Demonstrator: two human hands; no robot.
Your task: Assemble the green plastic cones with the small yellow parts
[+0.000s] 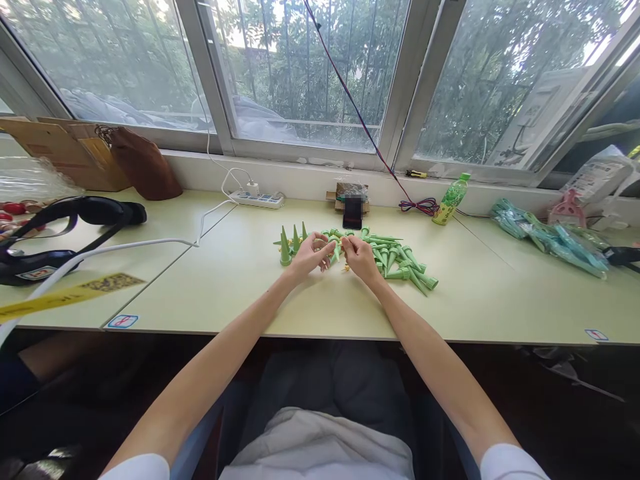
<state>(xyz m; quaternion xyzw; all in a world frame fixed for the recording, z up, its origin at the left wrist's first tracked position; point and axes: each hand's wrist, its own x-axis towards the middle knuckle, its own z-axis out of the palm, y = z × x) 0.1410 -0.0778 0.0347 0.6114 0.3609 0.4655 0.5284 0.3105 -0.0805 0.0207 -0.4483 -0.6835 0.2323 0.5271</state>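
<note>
My left hand [311, 256] is closed around a green plastic cone-shaped spike [337, 253], its tip pointing down toward the table. Close beside it, my right hand [361, 257] has its fingers pinched together at the spike's upper end; what lies between them is too small to make out. Several green spikes stand upright left of my left hand, one of them a tall cone [285, 248]. To the right of my right hand lies a loose pile of green spikes [400, 260]. Tiny yellow pieces [346, 268] show on the table between the hands.
A phone [353, 212] leans on a small box behind the spikes. Farther right stand a green-capped bottle [451, 200] and bagged blue-green items [550, 237]. Leftward are a power strip [257, 199], a white cable [150, 244], a black headset [65, 230] and a brown pouch [143, 163].
</note>
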